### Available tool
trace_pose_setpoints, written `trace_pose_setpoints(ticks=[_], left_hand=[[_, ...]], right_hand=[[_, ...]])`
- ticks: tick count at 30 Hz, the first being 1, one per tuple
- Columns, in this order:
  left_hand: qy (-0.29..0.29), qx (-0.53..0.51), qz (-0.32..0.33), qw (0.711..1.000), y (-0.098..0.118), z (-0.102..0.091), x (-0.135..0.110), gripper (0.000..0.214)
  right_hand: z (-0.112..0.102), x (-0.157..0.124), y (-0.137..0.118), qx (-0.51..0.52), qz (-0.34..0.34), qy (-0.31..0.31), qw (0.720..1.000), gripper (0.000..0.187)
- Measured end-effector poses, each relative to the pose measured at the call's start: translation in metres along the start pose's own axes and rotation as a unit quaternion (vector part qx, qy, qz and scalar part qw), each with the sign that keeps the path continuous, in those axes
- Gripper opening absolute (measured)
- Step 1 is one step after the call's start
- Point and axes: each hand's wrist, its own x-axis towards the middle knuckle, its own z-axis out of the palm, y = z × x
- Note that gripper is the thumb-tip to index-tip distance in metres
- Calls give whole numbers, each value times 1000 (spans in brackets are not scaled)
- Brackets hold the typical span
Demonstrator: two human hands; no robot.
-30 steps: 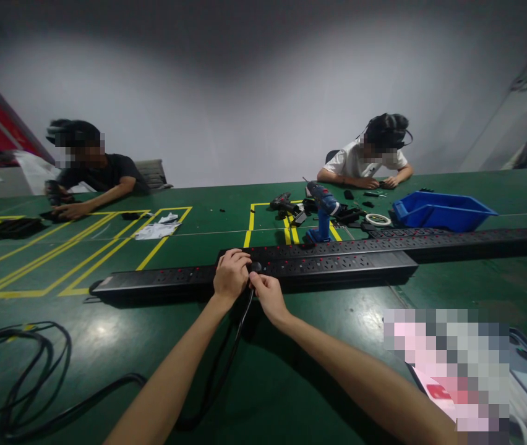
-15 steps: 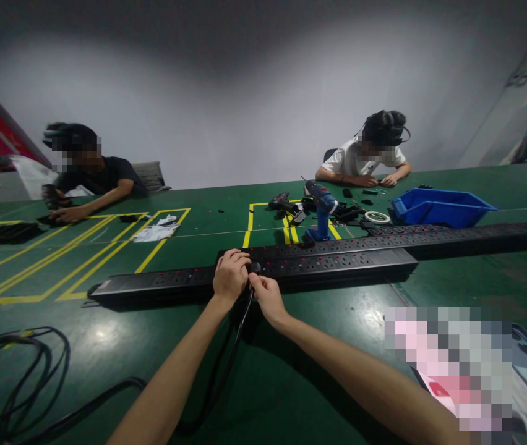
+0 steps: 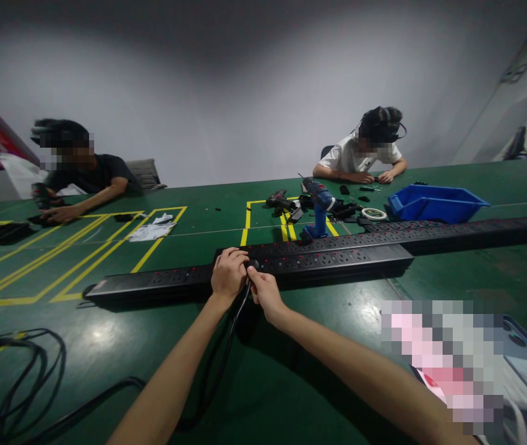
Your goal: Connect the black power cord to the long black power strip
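1 rounded black plug [image 3: 253, 264] touches the right hand [image 3: 267, 295].

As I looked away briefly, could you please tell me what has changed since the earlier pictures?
The view shifted slightly; the scene sits a little further left. Nothing was visibly taken or let go: the left hand stays on the front power strip, the right hand by the black plug.

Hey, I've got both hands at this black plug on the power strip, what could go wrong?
The black cable seems to pass under the left forearm, so an arm movement might tug the black plug. Fingers of the left hand and right hand crowd the plug and might get pinched. The blue cordless drill stands upright just behind the rear power strip; a shove could topple it.
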Motion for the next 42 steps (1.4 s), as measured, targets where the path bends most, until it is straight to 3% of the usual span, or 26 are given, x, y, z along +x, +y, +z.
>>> trace_pose_setpoints(ticks=[12, 22, 35, 42], left_hand=[[14, -8, 10, 1000, -3, 3, -2, 28], [25, -8, 1, 1000, -2, 3, -1, 26], [17, -8, 14, 1000, -4, 4, -2, 26], [23, -4, 11, 1000, -5, 5, -2, 24]], right_hand=[[5, 6, -6, 89, 96, 29, 991, 46], [3, -4, -1, 24, 25, 3, 999, 42], [2, 4, -8, 30, 53, 9, 998, 42], [0, -1, -1, -5, 14, -2, 1000, 42]])
